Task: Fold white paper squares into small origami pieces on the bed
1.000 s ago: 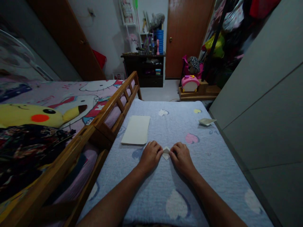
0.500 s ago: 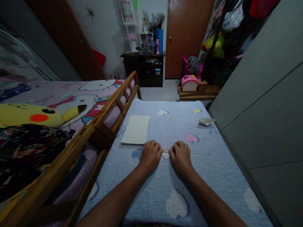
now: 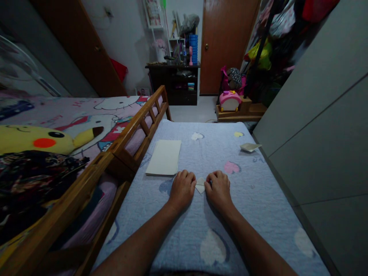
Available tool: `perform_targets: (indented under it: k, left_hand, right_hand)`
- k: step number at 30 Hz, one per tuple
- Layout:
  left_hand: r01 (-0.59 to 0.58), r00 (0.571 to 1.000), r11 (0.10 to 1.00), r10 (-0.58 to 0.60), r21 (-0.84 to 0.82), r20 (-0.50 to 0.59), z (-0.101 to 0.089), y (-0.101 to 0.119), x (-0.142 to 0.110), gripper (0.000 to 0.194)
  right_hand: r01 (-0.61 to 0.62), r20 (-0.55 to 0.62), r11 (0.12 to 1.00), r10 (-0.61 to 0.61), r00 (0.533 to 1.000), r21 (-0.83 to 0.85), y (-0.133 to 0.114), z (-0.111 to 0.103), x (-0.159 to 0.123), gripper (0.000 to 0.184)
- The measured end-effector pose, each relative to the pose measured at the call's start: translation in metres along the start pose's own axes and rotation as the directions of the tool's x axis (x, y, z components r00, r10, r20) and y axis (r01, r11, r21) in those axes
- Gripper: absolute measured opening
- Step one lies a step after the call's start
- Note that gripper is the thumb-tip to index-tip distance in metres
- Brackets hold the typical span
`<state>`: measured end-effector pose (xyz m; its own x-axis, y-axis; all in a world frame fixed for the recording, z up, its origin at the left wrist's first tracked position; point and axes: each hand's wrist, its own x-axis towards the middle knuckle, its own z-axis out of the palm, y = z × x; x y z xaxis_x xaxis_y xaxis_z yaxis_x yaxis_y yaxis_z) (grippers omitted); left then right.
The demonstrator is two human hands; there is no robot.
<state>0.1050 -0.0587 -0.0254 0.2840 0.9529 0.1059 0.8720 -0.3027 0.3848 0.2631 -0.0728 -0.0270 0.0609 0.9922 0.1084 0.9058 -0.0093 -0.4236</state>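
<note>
A small folded piece of white paper (image 3: 200, 186) lies on the blue bed cover (image 3: 212, 214), with a crease running across it. My left hand (image 3: 183, 188) grips its left corner, fingers curled and thumb side against the paper. On the opposite corner, my right hand (image 3: 217, 188) holds the paper with bent fingers. Parts of both corners are hidden under the fingers. Just beyond my left hand rests a stack of white paper sheets (image 3: 164, 158). Farther off on the right lies another folded paper piece (image 3: 250, 147).
A wooden bed rail (image 3: 138, 122) runs along the left, with a yellow plush toy (image 3: 37, 140) and dark patterned cloth (image 3: 34, 184) beyond it. A grey panel (image 3: 322, 134) borders the right side. At the far end stand a dark cabinet (image 3: 174, 86) and a pink toy (image 3: 230, 101).
Both hands stay on the small paper, with the fingers shifted slightly. A raised strip over its middle now looks flatter. The whole view has moved a little.
</note>
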Motion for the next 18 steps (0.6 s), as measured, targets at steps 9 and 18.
perform_targets:
  k: [9, 18]
  left_hand:
    - [-0.030, 0.999, 0.999, 0.029, -0.040, -0.018, -0.0010, -0.0012, -0.0011, 0.008]
    - [-0.027, 0.999, 0.983, 0.019, -0.184, -0.049, -0.0019, -0.0048, -0.0007, 0.013]
  right_hand:
    - [-0.010, -0.024, 0.999, 0.009, 1.000, -0.044, -0.0044, 0.0004, -0.0002, 0.010]
    - [0.007, -0.036, 0.999, -0.008, 0.999, -0.032, -0.0027, 0.0024, -0.0014, 0.008]
